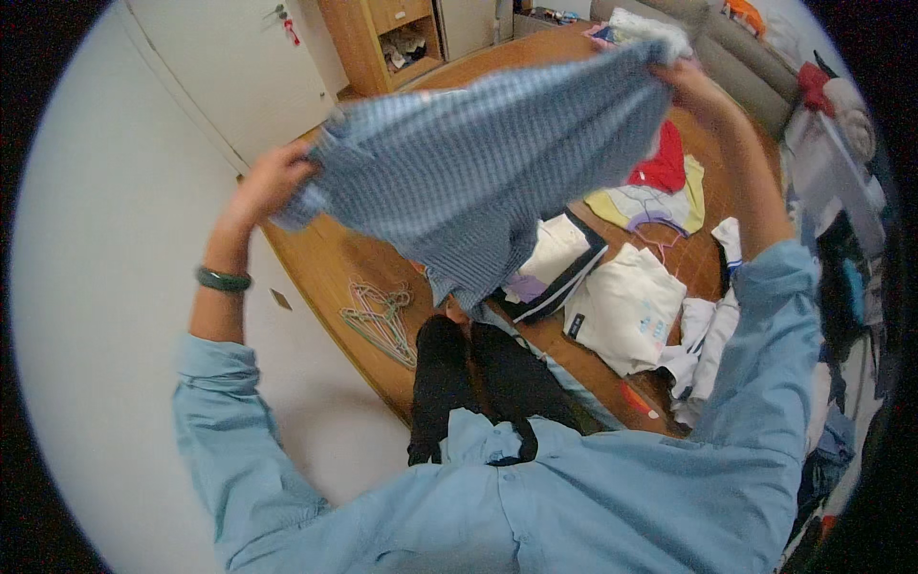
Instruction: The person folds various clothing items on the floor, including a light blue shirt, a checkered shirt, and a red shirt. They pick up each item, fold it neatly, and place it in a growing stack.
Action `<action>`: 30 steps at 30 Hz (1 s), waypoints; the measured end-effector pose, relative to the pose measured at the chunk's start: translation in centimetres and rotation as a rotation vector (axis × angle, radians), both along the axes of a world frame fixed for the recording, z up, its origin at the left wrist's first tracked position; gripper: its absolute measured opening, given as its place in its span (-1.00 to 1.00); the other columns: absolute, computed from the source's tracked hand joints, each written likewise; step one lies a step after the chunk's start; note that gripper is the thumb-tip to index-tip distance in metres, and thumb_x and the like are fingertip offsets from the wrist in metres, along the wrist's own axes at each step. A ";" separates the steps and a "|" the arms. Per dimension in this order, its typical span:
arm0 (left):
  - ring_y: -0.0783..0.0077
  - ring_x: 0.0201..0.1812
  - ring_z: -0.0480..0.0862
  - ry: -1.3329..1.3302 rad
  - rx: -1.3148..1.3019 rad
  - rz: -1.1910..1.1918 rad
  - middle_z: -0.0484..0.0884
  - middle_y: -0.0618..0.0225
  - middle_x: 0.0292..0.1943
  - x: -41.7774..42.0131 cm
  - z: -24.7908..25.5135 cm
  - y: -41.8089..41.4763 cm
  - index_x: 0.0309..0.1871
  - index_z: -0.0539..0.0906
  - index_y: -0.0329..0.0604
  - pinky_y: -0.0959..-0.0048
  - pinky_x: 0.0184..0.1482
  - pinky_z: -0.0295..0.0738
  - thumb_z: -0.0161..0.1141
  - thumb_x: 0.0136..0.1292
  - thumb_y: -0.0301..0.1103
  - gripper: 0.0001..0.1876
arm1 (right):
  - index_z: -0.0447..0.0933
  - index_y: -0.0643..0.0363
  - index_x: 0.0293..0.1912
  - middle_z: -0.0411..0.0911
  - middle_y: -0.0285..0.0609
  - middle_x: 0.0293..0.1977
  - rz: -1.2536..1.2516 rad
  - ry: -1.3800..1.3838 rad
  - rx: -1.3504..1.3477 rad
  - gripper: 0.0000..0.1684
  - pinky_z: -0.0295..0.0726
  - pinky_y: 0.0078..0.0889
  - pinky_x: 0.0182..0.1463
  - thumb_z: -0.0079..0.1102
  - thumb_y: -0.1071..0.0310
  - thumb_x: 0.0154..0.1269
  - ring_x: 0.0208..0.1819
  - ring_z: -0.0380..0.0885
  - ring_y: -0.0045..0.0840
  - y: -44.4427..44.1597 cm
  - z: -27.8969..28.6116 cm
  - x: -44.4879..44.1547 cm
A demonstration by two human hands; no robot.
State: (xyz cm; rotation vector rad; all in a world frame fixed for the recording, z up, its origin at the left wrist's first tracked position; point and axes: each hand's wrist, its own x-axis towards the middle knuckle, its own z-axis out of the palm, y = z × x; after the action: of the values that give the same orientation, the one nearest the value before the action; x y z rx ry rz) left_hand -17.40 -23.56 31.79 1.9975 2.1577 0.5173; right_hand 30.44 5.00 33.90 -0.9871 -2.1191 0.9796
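A blue-and-white checked garment [459, 158], blurred by motion, is stretched in the air between my two hands. My left hand [276, 179] grips its left end near the white wall. At the upper right, my right hand [681, 79] holds the opposite corner, raised higher than the left. The cloth sags in the middle, and its lower part hangs in front of my feet. Below it on the wooden floor lie a folded white garment with a print [624, 308] and a dark folded pile with white and lilac cloth [556, 265].
Several thin clothes hangers [380, 319] lie on the floor by the wall [129, 301]. A red garment [663, 161] and a yellow-and-white top [638, 204] lie beyond the piles. White clothing [699, 344] sits at right. A grey sofa [746, 64] and wooden cabinet [394, 36] stand behind.
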 end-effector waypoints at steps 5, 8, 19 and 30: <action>0.25 -0.14 0.63 0.263 0.464 0.057 0.65 0.11 -0.18 -3.1 12.5 0.1 0.00 0.54 -0.23 0.36 0.00 0.43 -0.07 0.28 -0.28 -0.68 | 0.54 0.24 -0.15 0.55 -0.20 -0.37 -0.273 0.071 0.434 -0.51 0.45 -0.42 -0.15 0.03 -0.04 0.28 -0.29 0.50 -0.51 3.0 10.6 0.2; 0.12 -0.08 0.61 0.364 0.799 0.073 0.62 0.08 -0.13 -4.4 18.6 0.7 0.05 0.50 -0.16 0.30 -0.01 0.44 -0.08 0.31 -0.22 -0.66 | 0.47 0.34 -0.05 0.53 -0.07 -0.27 -0.394 0.280 0.444 -0.53 0.44 -0.34 -0.08 0.02 0.09 0.28 -0.21 0.49 -0.42 -3.0 17.1 0.0; 0.08 -0.06 0.58 0.567 0.952 0.136 0.59 0.10 -0.09 -6.3 22.1 -3.8 0.04 0.51 -0.13 0.30 -0.04 0.45 -0.06 0.35 -0.22 -0.70 | 0.42 0.35 0.02 0.54 -0.11 -0.12 -0.082 0.317 0.302 -0.52 0.45 -0.39 0.05 0.08 0.16 0.27 -0.09 0.51 -0.43 -5.3 18.6 -2.5; 0.33 -0.10 0.58 0.346 0.782 -0.040 0.60 0.24 -0.14 -6.9 19.7 0.1 -0.02 0.53 -0.17 0.42 -0.02 0.45 -0.02 0.33 -0.40 -0.79 | 0.56 0.18 -0.20 0.51 -0.28 -0.42 -0.390 -0.420 0.438 -0.56 0.41 -0.50 -0.30 0.08 -0.03 0.27 -0.43 0.41 -0.60 -1.6 14.5 -1.6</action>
State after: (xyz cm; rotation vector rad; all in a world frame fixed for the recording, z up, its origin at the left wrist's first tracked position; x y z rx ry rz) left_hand -24.31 -23.46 51.45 2.6702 2.3190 1.2465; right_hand 28.89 3.41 48.43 -1.3821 -2.2036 0.1098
